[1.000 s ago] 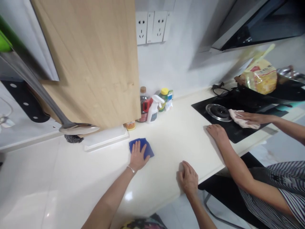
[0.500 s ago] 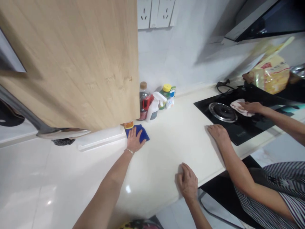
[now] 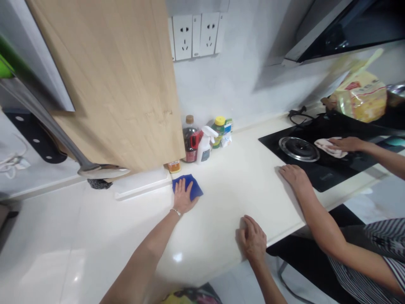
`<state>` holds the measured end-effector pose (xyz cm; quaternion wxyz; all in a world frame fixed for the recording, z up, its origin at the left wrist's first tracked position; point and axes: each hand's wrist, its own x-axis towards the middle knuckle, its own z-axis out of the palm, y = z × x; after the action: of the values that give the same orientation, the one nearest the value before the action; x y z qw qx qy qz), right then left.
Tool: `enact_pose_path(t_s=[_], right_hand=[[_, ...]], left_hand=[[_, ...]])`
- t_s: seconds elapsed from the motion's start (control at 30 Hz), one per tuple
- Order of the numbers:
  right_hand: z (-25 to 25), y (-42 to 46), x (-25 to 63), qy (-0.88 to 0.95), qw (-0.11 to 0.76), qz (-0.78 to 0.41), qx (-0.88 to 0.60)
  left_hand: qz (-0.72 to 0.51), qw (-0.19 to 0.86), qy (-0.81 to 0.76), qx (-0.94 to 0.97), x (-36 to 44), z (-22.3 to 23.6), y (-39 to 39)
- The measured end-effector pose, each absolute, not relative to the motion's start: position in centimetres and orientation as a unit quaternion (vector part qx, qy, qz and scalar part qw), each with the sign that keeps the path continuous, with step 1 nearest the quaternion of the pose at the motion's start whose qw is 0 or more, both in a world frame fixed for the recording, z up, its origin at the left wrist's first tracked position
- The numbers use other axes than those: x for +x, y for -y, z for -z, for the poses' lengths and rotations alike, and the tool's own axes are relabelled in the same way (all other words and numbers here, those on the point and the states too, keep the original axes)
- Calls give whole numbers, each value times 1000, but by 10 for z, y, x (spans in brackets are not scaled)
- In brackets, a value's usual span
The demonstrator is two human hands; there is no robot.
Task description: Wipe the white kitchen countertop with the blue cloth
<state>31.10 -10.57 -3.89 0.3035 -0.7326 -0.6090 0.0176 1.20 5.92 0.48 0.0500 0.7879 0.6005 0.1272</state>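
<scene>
We see a long white counter (image 3: 228, 190) running across the whole view, with a pale wooden panel (image 3: 114, 93) standing above its far left side. To the right, a black hob (image 3: 332, 173) is set into the counter, and beyond it a yellow bag (image 3: 363, 101) leans near the wall. A co-worker in a striped top (image 3: 386, 234) reaches in from the right, one hand (image 3: 346, 144) on a pale cloth (image 3: 330, 147) just beside the metal burner ring (image 3: 299, 149), the other hand (image 3: 295, 176) resting by the hob's near corner. Before the panel hangs a metal ladle (image 3: 104, 171). Our left hand (image 3: 184, 199) lies flat with its fingers spread wide, pressing on a blue cloth (image 3: 196, 191) on the counter, near a small orange jar (image 3: 174, 166). Our right hand (image 3: 253, 240) rests at the counter's front edge, fingers close together; its underside is hidden, so we cannot tell how tightly they curl. Behind the blue cloth, a dark bottle (image 3: 190, 139), a white spray bottle (image 3: 204, 150) and a yellow-capped green bottle (image 3: 219, 131) stand against the wall. Smallest, we note a thin bracelet (image 3: 175, 212) on our left wrist.
</scene>
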Motion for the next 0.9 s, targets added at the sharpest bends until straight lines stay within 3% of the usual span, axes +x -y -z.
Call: enact_pose_path(t_s=[0.33, 0.6, 0.9], right_hand=[[42, 106, 311, 618, 314, 7, -720], [42, 108, 309, 623, 298, 17, -723], [37, 107, 308, 616, 297, 21, -729]], left_hand=[[-112, 39, -559, 820, -3, -2, 65], [-87, 1, -569, 818, -96, -16, 155], [-108, -16, -642, 759, -154, -14, 146]])
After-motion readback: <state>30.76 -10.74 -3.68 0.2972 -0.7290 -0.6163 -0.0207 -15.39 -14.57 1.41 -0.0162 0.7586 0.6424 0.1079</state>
